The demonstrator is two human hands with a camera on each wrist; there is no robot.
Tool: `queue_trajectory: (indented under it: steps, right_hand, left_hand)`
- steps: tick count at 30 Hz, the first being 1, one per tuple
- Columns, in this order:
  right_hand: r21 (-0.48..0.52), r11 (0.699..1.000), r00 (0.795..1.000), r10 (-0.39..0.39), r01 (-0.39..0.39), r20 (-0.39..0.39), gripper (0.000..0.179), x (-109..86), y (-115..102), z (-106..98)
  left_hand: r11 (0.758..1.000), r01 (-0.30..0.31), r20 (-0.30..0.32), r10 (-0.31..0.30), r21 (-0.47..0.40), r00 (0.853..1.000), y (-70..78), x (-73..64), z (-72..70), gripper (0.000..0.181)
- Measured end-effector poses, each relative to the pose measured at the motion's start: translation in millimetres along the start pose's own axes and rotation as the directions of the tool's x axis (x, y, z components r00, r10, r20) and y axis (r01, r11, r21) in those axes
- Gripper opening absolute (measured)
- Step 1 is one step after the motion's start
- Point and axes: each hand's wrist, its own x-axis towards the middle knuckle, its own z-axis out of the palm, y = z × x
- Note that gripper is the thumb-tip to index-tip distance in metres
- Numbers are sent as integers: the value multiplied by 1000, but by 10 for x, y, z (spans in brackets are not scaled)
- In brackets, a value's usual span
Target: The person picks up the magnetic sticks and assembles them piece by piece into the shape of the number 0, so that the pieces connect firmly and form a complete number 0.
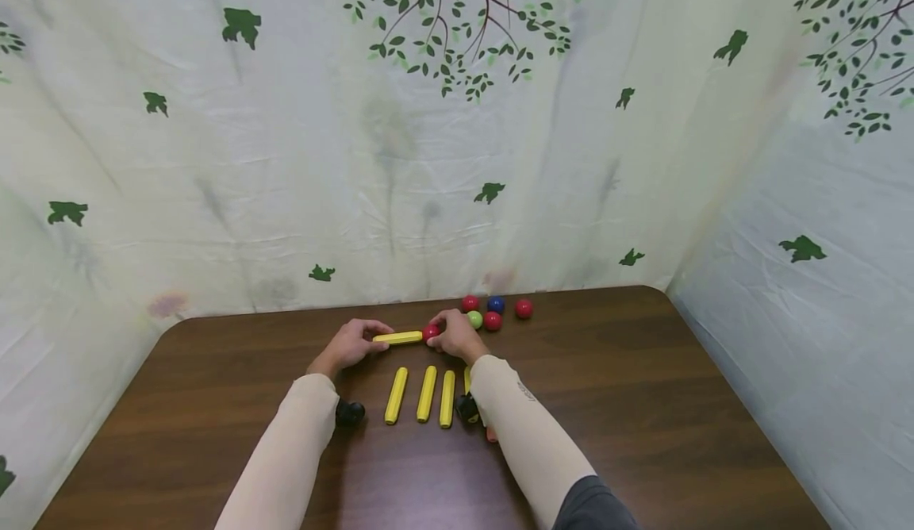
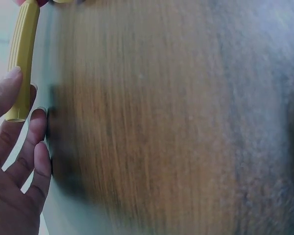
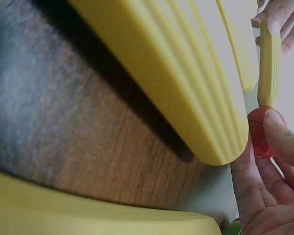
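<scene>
A ribbed yellow stick (image 1: 400, 338) lies nearly level between the two hands over the far part of the brown table. My left hand (image 1: 350, 345) pinches its left end between thumb and fingers; the left wrist view shows the thumb on top of the stick (image 2: 23, 49). In my right hand (image 1: 458, 335) is a red ball (image 1: 430, 332), held by thumb and fingers. The right wrist view has the stick's other end meeting the red ball (image 3: 258, 132); whether it is inserted I cannot tell.
Several yellow sticks (image 1: 426, 394) lie side by side nearer me, one partly under the right wrist. Beyond the right hand sit a green ball (image 1: 474, 320), a blue ball (image 1: 496, 304) and red balls (image 1: 524, 309). A reddish thing (image 1: 491, 435) is mostly hidden by the right forearm.
</scene>
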Motion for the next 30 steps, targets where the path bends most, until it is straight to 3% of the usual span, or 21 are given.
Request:
queue_trajectory:
  steps: [9, 17, 23, 27, 30]
  right_hand:
    - [9, 1000, 1000, 4, -3, -16, 31, 10, 55, -7]
    - [17, 1000, 1000, -9, 9, -14, 31, 3, 54, -2]
    - [11, 1000, 1000, -26, 26, -14, 30, 18, 91, -15]
    - [-21, 999, 999, -38, 37, -22, 29, 6, 107, -33]
    - [-36, 998, 998, -59, 58, -25, 28, -13, 106, -31]
  left_hand:
    - [999, 22, 12, -22, -31, 1000, 118, 65, -32, 26]
    - [1000, -6, 67, 8, -27, 998, 293, 218, -99, 31]
    - [997, -81, 91, 82, -17, 992, 498, 412, -66, 31]
    - [985, -173, 127, 172, -2, 977, 717, 591, -42, 32]
    - [977, -213, 177, 206, 16, 962, 864, 733, -32, 31]
